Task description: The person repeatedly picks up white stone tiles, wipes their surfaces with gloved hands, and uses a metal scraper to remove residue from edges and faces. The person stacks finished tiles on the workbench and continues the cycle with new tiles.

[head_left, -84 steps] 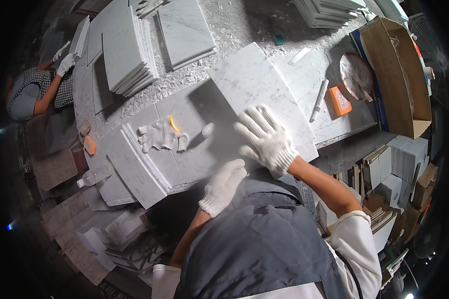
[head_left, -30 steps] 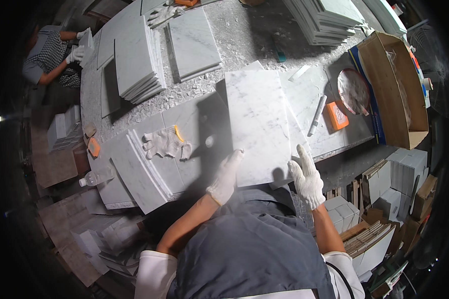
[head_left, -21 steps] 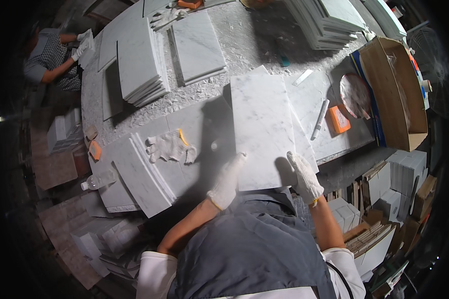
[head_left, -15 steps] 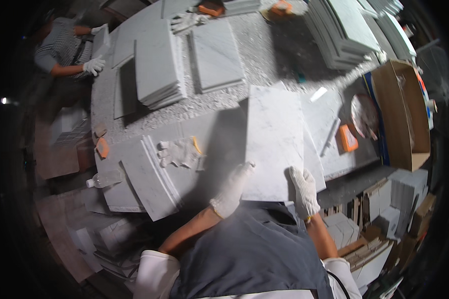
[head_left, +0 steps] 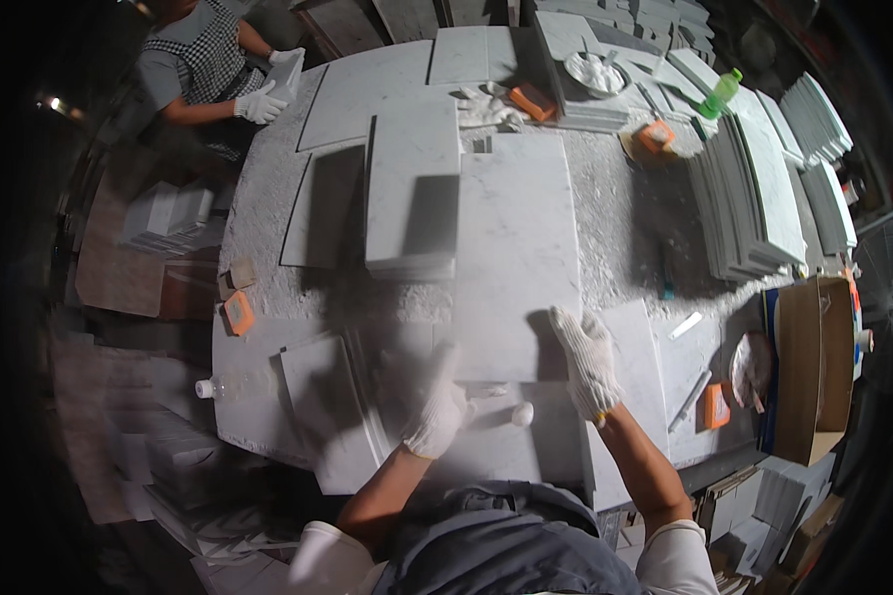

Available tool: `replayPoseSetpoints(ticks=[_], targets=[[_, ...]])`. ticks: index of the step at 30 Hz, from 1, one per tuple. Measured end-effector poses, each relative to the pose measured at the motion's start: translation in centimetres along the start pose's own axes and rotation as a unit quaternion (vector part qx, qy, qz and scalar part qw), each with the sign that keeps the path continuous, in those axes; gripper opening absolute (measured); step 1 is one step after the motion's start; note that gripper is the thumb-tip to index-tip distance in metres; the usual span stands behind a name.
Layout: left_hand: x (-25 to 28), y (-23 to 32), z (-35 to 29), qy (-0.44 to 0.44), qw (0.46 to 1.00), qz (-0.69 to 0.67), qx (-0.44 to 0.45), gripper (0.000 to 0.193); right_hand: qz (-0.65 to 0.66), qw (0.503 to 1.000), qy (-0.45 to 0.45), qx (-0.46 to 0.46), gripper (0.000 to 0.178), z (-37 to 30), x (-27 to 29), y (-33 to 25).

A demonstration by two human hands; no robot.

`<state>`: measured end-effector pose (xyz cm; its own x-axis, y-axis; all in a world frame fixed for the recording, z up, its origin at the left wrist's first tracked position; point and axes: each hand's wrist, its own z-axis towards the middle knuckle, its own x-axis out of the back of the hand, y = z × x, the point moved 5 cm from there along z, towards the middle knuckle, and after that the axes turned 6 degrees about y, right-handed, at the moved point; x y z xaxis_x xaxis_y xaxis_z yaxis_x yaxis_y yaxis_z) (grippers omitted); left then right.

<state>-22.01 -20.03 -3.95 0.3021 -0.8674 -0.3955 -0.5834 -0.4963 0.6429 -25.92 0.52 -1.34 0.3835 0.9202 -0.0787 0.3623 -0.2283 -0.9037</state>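
Note:
Between my two hands, in white knit gloves, is a long white marble tile [head_left: 516, 258] with faint grey veins. My left hand [head_left: 441, 409] is closed at its near left corner, slightly blurred. At the near right edge, my right hand [head_left: 585, 365] has its fingers stretched along the tile and the thumb hidden. The tile's far part lies over or just above the spot beside a stack of marble tiles [head_left: 407, 188]; whether it touches anything there I cannot tell. Below its near edge, a pale glove lies partly hidden on a grey slab [head_left: 486, 446].
Leaning tiles [head_left: 327, 402] and a clear bottle [head_left: 233, 385] are at left. A tall tile stack [head_left: 744, 198], an open cardboard box [head_left: 814, 357] and an orange block [head_left: 716, 407] stand at right. Across the table, a co-worker's gloved hand [head_left: 260, 103] holds a tile.
The tile in my hands has moved forward, away from my body, toward the stack in the table's middle. My arms are stretched farther out, and the view has tilted up to show more of the far side.

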Motion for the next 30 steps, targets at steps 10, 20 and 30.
replayPoseSetpoints(ticks=[10, 20, 30], targets=[[5.4, -0.4, 3.2, -0.012, 0.998, -0.055, 0.007, 0.055, -0.04, 0.998, -0.036, -0.018, 0.039, 12.6, -15.2, -1.7], [5.2, -0.8, 4.9, 0.001, 0.999, 0.001, 0.04, 0.055, -0.385, 0.88, -0.155, 0.232, 0.056, 16.1, -18.9, -5.0], [4.1, -1.8, 0.9, -0.036, 0.994, 0.092, -0.055, 0.034, -0.43, 0.77, 0.014, 0.472, 0.037, 8.3, -6.6, -9.4]])
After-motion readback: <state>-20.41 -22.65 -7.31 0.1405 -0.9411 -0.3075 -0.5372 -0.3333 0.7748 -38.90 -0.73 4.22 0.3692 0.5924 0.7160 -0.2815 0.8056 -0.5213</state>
